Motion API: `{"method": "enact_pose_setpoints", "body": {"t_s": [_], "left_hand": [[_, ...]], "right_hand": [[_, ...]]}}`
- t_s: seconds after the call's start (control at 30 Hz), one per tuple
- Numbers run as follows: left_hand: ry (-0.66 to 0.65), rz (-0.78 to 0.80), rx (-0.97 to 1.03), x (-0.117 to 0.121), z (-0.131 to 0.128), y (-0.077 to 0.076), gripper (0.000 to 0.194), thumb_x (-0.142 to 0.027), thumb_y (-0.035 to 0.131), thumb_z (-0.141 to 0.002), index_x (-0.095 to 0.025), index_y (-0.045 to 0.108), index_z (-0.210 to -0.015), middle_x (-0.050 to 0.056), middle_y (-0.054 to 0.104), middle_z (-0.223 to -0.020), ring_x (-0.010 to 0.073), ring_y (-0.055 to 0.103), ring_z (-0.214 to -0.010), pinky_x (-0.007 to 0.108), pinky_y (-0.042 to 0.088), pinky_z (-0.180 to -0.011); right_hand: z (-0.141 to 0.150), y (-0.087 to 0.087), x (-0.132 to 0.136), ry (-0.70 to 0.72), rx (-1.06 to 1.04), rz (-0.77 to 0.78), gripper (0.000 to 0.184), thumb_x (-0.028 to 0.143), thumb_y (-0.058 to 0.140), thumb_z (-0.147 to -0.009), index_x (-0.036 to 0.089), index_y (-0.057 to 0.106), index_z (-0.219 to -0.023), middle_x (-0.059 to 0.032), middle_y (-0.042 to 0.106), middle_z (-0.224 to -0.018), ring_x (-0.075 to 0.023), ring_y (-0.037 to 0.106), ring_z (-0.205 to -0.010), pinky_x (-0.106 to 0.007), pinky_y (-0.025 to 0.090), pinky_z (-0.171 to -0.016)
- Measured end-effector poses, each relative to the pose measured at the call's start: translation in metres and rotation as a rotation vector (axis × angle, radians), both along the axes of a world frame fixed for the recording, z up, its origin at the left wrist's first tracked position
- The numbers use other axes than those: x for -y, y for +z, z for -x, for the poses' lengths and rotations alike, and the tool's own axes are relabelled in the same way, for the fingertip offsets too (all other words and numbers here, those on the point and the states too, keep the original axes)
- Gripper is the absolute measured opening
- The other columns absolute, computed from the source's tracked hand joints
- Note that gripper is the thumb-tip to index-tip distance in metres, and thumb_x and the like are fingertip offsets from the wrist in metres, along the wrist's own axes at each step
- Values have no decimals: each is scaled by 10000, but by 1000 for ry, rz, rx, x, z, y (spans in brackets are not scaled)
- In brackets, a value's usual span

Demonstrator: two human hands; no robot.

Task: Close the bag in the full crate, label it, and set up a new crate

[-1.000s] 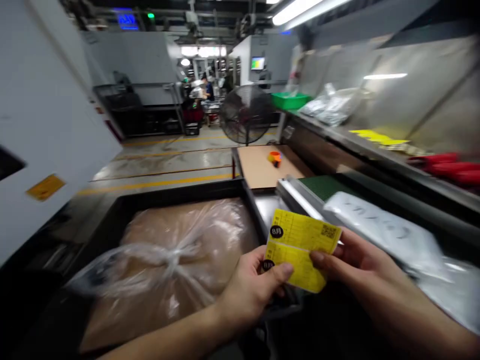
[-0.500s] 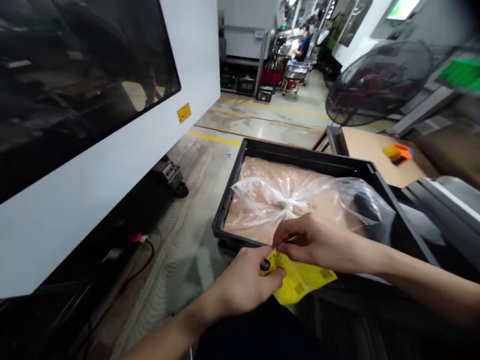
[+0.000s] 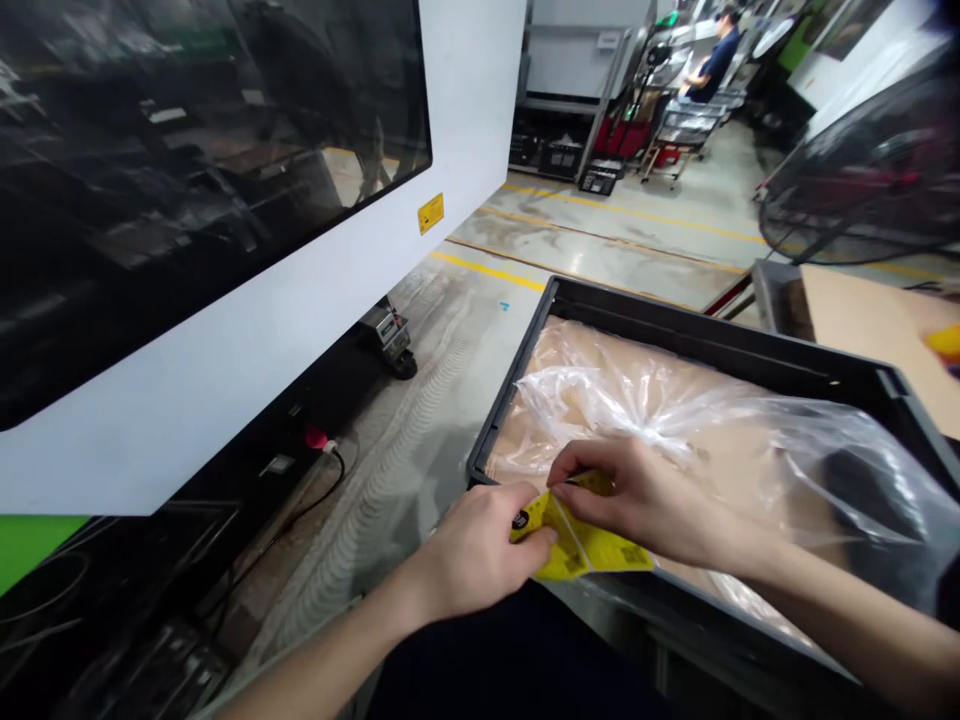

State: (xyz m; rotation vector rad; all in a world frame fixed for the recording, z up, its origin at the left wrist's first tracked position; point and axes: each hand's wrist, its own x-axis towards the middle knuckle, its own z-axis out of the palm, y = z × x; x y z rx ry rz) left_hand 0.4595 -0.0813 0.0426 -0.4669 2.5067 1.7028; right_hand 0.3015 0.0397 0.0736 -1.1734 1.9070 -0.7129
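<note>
While the person leans over the near corner of a black tray [image 3: 705, 335], both bare hands meet on a yellow label [image 3: 581, 545] held just above the tray's front edge. The label is bent along its length, one part lifted away from the other, which suggests the two hands are pulling in opposite directions to separate its layers; that reading is a judgement, since the fingers cover the seam.

The left hand [image 3: 469, 550] is curled nearly closed, its thumb pressed on the label's left end beside a small black round mark, the other fingers tucked beneath. The right hand [image 3: 637, 495], just beyond and to the right of the left, is closed in a pinch: thumb and forefinger nip the label's upper edge, the remaining fingers loosely folded.

Directly under and beyond the right hand lies a clear plastic bag [image 3: 675, 400], knotted at the top, wrapped around flat brown material that fills the tray. To the left of the left hand, well apart, runs a grey floor [image 3: 420, 420] and the white side of a large machine [image 3: 225, 330] with a dark window. Far beyond the hands, another person [image 3: 716, 55] works at a distant station, and a standing fan [image 3: 862, 180] sits to the right.
</note>
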Motion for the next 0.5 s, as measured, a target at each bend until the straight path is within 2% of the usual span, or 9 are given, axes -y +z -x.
{"method": "enact_pose_setpoints", "body": {"t_s": [0.1,0.23,0.33,0.5], "left_hand": [[52,105,-119,15,-2,-6,124,-263,506,-916,-184,599,-892,11,643,-885,161,600,-833,262,402,-690],[39,344,-188,48,-5,-23,198,-226,418,-956,-196,542,-804,-21,606,-771,135,588,-701,275,371,-618],[14,506,-270,88,-3,-40,219,-207,410,-956,-198,517,-765,-31,585,-717,126,572,-628,283,355,-569],[-51,617,-416,177,-3,-71,223,-168,397,-917,-196,501,-722,-10,523,-664,153,506,-578,316,331,-541]], "right_hand": [[-6,-4,15,12,-34,55,121,282,569,-848,234,680,-855,52,659,-758,-86,563,-668,-204,431,-586],[-18,-16,47,-34,-92,74,125,253,550,-847,244,674,-858,62,665,-769,-86,597,-697,-212,441,-619],[-29,-29,85,-136,-122,49,146,260,531,-837,239,675,-844,53,675,-779,-99,619,-724,-224,448,-640],[-57,-52,169,-365,-116,37,182,292,497,-848,205,640,-779,23,645,-740,-106,595,-673,-227,432,-615]]}}
